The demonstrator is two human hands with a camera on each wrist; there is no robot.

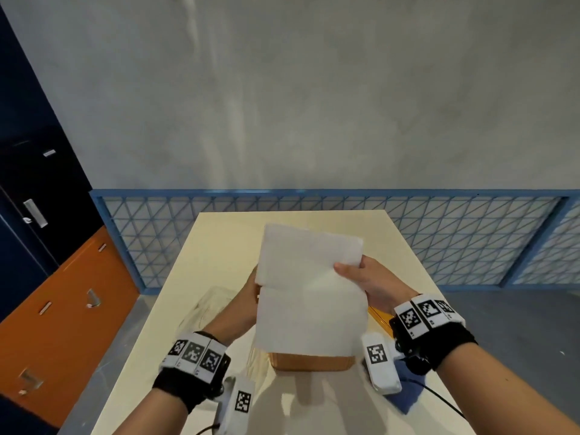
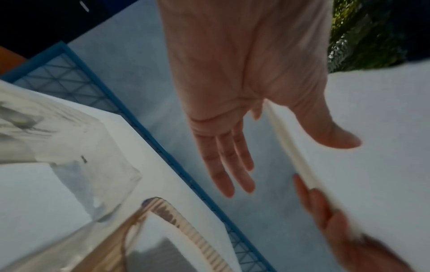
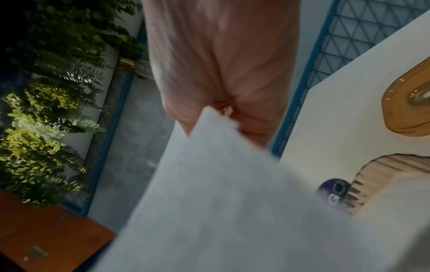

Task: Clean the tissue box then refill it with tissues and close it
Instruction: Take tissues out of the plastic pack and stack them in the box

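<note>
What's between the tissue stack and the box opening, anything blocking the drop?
Nothing visible. The left hand and right hand hold the tissue stack above the wooden tissue box. The lid lies off on the table, right of the box. The stack hides most of the opening, so the inside is unconfirmed.

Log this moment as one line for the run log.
phase: refill | left hand: holds tissue stack, left edge | right hand: grips right edge | tissue box: on table, below held stack

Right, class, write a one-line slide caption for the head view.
Left hand and right hand hold tissues over the box on the table.
</note>
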